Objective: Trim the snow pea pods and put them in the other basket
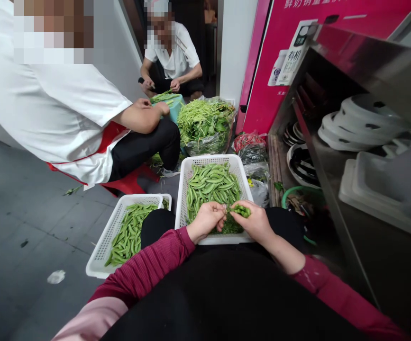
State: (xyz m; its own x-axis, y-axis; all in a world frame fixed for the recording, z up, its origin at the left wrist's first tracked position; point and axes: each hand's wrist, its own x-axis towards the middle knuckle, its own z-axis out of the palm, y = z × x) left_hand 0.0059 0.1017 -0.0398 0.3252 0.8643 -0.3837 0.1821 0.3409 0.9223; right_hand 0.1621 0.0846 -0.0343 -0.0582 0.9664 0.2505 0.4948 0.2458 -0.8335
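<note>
A white perforated basket point(187, 189) sits in front of me at my knees, heaped with green pea pods point(210, 182); darker green scraps lie at its near end. Over that near end, my left hand point(208, 220) is closed in a pinch, and what its fingertips hold is too small to make out. Close beside it on the right, my right hand point(255, 221) is wrapped round several green pods point(242, 210). The fingertips of both hands nearly meet. Lower left stands a second white basket point(100, 251), also filled with green pods point(132, 232).
At left a person in white point(73, 99) sits on a red stool point(139, 177); another person point(173, 52) crouches beyond. A large bag of greens point(205, 125) stands behind my basket. A metal shelf point(319, 156) with white containers point(365, 121) borders the right, above a green basin point(297, 190).
</note>
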